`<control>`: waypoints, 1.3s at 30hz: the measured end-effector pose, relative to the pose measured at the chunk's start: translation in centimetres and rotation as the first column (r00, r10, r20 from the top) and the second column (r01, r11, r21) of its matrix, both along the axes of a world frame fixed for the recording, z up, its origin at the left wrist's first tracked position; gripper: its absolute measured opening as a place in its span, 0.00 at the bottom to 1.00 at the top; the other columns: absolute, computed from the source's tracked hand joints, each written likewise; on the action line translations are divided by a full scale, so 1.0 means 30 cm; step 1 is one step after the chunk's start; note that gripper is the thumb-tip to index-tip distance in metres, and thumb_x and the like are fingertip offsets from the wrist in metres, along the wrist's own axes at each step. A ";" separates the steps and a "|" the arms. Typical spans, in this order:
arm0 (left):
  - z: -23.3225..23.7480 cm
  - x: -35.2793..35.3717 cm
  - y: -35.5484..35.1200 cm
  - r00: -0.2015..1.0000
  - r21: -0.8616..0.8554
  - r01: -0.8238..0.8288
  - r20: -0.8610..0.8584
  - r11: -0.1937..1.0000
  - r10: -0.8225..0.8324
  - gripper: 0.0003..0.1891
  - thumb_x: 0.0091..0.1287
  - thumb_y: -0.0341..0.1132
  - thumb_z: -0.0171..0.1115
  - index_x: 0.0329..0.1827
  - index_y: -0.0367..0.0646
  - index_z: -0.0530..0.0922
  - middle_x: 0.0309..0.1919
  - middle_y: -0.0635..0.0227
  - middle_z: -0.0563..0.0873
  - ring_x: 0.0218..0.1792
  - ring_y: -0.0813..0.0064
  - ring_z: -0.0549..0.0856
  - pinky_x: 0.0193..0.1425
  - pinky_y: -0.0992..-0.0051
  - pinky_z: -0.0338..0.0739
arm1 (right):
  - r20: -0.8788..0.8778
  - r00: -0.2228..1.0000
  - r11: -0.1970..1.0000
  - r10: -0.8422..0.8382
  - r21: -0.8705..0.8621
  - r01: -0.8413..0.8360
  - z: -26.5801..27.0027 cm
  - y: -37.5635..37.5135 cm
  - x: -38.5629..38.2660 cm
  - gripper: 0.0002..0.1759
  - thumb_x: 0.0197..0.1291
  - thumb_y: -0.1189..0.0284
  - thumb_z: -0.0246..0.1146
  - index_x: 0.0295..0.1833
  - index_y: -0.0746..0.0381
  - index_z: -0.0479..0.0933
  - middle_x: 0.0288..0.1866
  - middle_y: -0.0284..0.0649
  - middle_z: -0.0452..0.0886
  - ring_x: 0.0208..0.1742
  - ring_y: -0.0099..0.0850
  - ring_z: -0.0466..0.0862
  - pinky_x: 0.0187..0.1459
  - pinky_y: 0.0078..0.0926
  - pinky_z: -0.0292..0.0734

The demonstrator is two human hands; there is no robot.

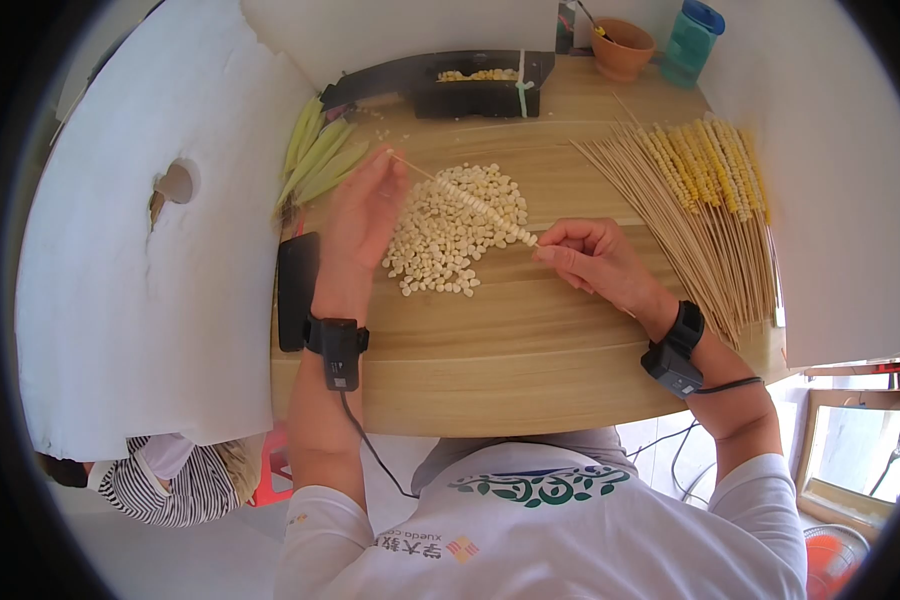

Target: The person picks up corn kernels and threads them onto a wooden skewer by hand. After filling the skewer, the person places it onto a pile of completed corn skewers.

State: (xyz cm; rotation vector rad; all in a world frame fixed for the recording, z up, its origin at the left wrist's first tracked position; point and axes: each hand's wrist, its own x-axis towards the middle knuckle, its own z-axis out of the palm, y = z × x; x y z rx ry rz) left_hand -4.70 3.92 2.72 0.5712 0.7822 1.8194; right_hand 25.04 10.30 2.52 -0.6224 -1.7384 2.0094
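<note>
My right hand [600, 262] pinches a thin wooden skewer [415, 167] between thumb and fingers near its lower end. Pale corn kernels [480, 208] are threaded in a row along the skewer, from just in front of my right fingers to past its middle. My left hand [363, 205] is raised at the skewer's bare far tip, its fingers closed and slightly blurred. A small pale spot shows at those fingertips, too small to name for certain. Below the skewer, a loose pile of pale kernels [435, 250] lies on the wooden table [490, 350].
Bare skewers [690, 240] and kernel-loaded skewers [705, 165] lie at right. Green corn husks [320, 160] and a black flat object [298, 290] are at left. Behind stand a black tray [480, 100], clay pot [625, 55] and teal bottle [688, 50]. White panels flank the table.
</note>
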 end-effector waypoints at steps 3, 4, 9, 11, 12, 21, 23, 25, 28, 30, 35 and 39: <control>0.007 0.002 -0.003 0.998 -0.023 -0.026 -0.061 0.999 0.024 0.11 0.68 0.26 0.59 0.52 0.35 0.79 0.44 0.63 0.84 0.41 0.76 0.83 0.48 0.77 0.82 | -0.002 1.000 1.000 -0.001 0.006 0.001 0.004 -0.001 0.000 0.07 0.66 0.71 0.62 0.39 0.63 0.79 0.18 0.23 0.70 0.19 0.10 0.64 0.20 0.12 0.55; 0.008 0.003 -0.004 0.998 -0.023 -0.026 -0.062 0.999 0.024 0.11 0.68 0.26 0.59 0.52 0.35 0.79 0.44 0.63 0.84 0.41 0.76 0.83 0.48 0.77 0.82 | 0.001 1.000 1.000 -0.003 0.004 0.003 0.006 -0.001 0.000 0.07 0.66 0.71 0.62 0.39 0.63 0.79 0.18 0.23 0.70 0.19 0.10 0.64 0.20 0.12 0.55; 0.003 -0.002 -0.004 0.998 -0.023 -0.024 -0.063 0.999 0.023 0.12 0.69 0.26 0.59 0.53 0.36 0.78 0.44 0.64 0.84 0.41 0.76 0.83 0.49 0.76 0.82 | -0.005 1.000 1.000 -0.003 0.002 0.003 0.004 0.001 0.001 0.06 0.66 0.72 0.62 0.39 0.64 0.79 0.18 0.23 0.70 0.19 0.10 0.64 0.20 0.12 0.55; 0.000 -0.001 -0.003 0.998 -0.023 -0.029 -0.062 0.999 0.027 0.12 0.69 0.26 0.59 0.54 0.36 0.78 0.44 0.63 0.84 0.41 0.76 0.84 0.49 0.76 0.82 | -0.006 1.000 1.000 -0.001 0.003 0.001 0.001 0.002 0.001 0.06 0.66 0.72 0.62 0.39 0.64 0.79 0.18 0.23 0.70 0.19 0.10 0.64 0.20 0.12 0.55; 0.000 -0.001 -0.003 0.998 -0.025 -0.034 -0.062 0.999 0.032 0.12 0.69 0.26 0.59 0.54 0.36 0.78 0.44 0.63 0.84 0.42 0.76 0.84 0.49 0.76 0.82 | -0.010 1.000 1.000 -0.002 -0.001 0.002 -0.001 0.002 0.001 0.06 0.66 0.72 0.62 0.40 0.63 0.79 0.18 0.23 0.70 0.19 0.10 0.64 0.20 0.12 0.55; 0.002 0.006 -0.004 0.988 -0.023 -0.077 -0.133 0.997 0.073 0.12 0.67 0.25 0.60 0.53 0.35 0.79 0.44 0.62 0.85 0.42 0.76 0.84 0.49 0.77 0.82 | -0.010 1.000 1.000 -0.004 -0.007 0.004 -0.006 0.003 0.000 0.05 0.65 0.72 0.63 0.41 0.63 0.79 0.18 0.23 0.71 0.18 0.10 0.65 0.19 0.12 0.54; 0.003 0.006 -0.004 0.986 -0.031 -0.084 -0.150 0.996 0.079 0.12 0.67 0.25 0.61 0.53 0.35 0.80 0.44 0.62 0.85 0.42 0.76 0.84 0.49 0.77 0.81 | -0.013 1.000 1.000 -0.006 -0.012 0.006 -0.006 0.004 0.000 0.05 0.65 0.72 0.63 0.41 0.63 0.79 0.18 0.24 0.71 0.18 0.10 0.65 0.19 0.11 0.54; 0.003 0.006 -0.004 0.982 -0.039 -0.091 -0.167 0.995 0.084 0.12 0.67 0.25 0.61 0.52 0.35 0.80 0.44 0.62 0.85 0.42 0.76 0.84 0.50 0.77 0.81 | 0.029 1.000 1.000 -0.012 0.010 0.012 -0.007 0.008 0.002 0.05 0.65 0.72 0.63 0.40 0.63 0.79 0.18 0.24 0.71 0.19 0.10 0.66 0.19 0.11 0.55; 0.003 0.007 -0.004 0.980 -0.042 -0.091 -0.179 0.995 0.083 0.12 0.67 0.25 0.61 0.52 0.35 0.80 0.44 0.62 0.85 0.41 0.76 0.84 0.49 0.77 0.81 | 0.018 1.000 1.000 -0.004 0.007 0.003 0.004 0.008 0.006 0.05 0.65 0.72 0.63 0.40 0.63 0.79 0.18 0.23 0.71 0.19 0.10 0.66 0.19 0.11 0.55; 0.001 0.008 -0.003 0.989 -0.043 -0.067 -0.137 0.997 0.060 0.11 0.67 0.26 0.61 0.52 0.36 0.79 0.44 0.63 0.85 0.41 0.77 0.83 0.49 0.78 0.81 | 0.017 1.000 1.000 -0.008 0.009 0.008 0.003 0.007 0.004 0.05 0.65 0.72 0.63 0.40 0.63 0.79 0.18 0.23 0.71 0.19 0.10 0.66 0.20 0.11 0.55; -0.002 0.017 -0.002 0.996 -0.054 -0.051 -0.074 0.997 0.047 0.11 0.68 0.28 0.61 0.51 0.37 0.79 0.43 0.65 0.84 0.40 0.78 0.82 0.48 0.78 0.80 | 0.020 1.000 1.000 -0.010 0.003 0.009 0.005 0.005 0.005 0.05 0.65 0.72 0.63 0.41 0.63 0.80 0.18 0.23 0.71 0.19 0.10 0.66 0.20 0.11 0.55; 0.016 0.025 -0.005 1.000 -0.044 -0.016 -0.019 0.999 0.015 0.11 0.68 0.32 0.62 0.51 0.40 0.79 0.42 0.67 0.84 0.40 0.79 0.82 0.47 0.77 0.80 | -0.009 1.000 1.000 -0.009 0.003 0.009 0.005 0.006 0.004 0.05 0.65 0.72 0.63 0.41 0.63 0.80 0.18 0.23 0.71 0.19 0.10 0.66 0.20 0.11 0.56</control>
